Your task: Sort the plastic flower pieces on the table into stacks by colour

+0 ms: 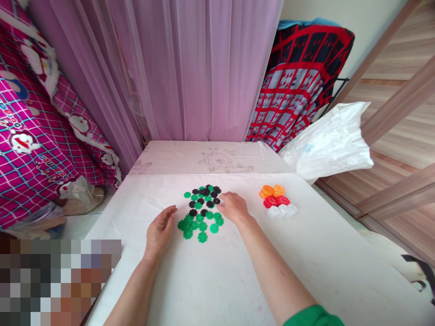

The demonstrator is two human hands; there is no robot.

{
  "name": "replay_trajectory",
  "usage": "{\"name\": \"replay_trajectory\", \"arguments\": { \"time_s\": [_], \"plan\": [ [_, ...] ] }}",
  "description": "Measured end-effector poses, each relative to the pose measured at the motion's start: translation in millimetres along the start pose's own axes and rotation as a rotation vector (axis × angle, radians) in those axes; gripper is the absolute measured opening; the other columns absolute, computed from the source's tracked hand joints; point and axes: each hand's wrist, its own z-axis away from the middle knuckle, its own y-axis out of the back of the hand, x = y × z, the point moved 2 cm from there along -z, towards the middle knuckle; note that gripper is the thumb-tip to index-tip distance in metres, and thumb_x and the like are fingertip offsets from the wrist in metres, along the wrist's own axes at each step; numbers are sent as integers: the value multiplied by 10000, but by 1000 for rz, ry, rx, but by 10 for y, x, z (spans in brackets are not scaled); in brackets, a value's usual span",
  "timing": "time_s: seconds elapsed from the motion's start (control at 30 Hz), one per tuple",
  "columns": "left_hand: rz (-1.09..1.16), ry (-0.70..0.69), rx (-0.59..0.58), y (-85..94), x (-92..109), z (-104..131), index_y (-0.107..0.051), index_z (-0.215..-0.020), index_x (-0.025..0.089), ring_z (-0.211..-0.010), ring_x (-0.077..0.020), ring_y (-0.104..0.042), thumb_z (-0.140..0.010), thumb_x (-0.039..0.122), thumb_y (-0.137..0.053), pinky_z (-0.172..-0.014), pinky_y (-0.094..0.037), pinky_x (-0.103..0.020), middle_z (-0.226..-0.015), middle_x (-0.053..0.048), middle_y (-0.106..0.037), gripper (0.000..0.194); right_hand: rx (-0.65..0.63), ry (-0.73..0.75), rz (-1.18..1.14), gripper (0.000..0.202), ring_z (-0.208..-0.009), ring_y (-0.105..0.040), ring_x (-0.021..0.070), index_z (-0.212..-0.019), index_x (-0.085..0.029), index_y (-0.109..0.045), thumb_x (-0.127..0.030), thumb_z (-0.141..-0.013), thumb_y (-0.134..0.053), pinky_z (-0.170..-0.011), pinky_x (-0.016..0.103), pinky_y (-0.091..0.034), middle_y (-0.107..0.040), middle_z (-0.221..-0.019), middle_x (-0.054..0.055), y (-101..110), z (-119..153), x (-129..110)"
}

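On the white table (210,280), your left hand (160,232) curls half-open; your right hand (234,207), grip unclear, could scatter black discs (193,213) by brushing them.

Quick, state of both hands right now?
Left hand: loosely open, nothing seen in it, beside the green discs.
Right hand: fingertips at the black discs; cannot tell whether it grips one.

Bright, soft light leaves faint shadows on the tabletop (204,285); frame edges stretch.
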Motion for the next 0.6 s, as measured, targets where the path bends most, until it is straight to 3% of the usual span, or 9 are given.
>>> {"name": "replay_trajectory", "arguments": {
  "time_s": [0.2, 0.33, 0.5, 0.6],
  "plan": [
    [-16, -16, 4, -9, -19, -7, -663, -1123, 223, -1032, -223, -674, -826, 459, -484, -953, -509, -385, -1091, -61, -736, 419, -23, 11, 55, 256, -1036, -603, 225, -1040, -215, -684, -351, -852, -575, -805, 303, -439, -661, -1106, 86, -91, -131, -117],
    [-32, -15, -11, -7, -21, -16, -663, -1126, 222, -1039, -229, -670, -828, 460, -475, -955, -505, -398, -1099, -66, -734, 425, -16, 27, 90, 249, -993, -626, 225, -996, -191, -697, -352, -852, -574, -785, 298, -434, -679, -1071, 101, -23, -122, -124],
    [-28, -20, -10, -7, -15, -15, -659, -1133, 223, -1029, -225, -675, -826, 457, -477, -948, -509, -388, -1094, -64, -736, 427, 97, -104, -120, 254, -932, -639, 180, -1020, -237, -707, -372, -857, -567, -737, 264, -422, -695, -1082, 43, 224, 94, 302],
    [-30, -20, -18, -13, -11, -13, -657, -1137, 228, -1032, -222, -674, -828, 460, -474, -942, -512, -380, -1096, -60, -736, 427, 99, -178, -211, 220, -875, -639, 163, -970, -247, -718, -362, -815, -614, -697, 247, -407, -708, -1039, 15, 298, 296, 609]
  ]
}}
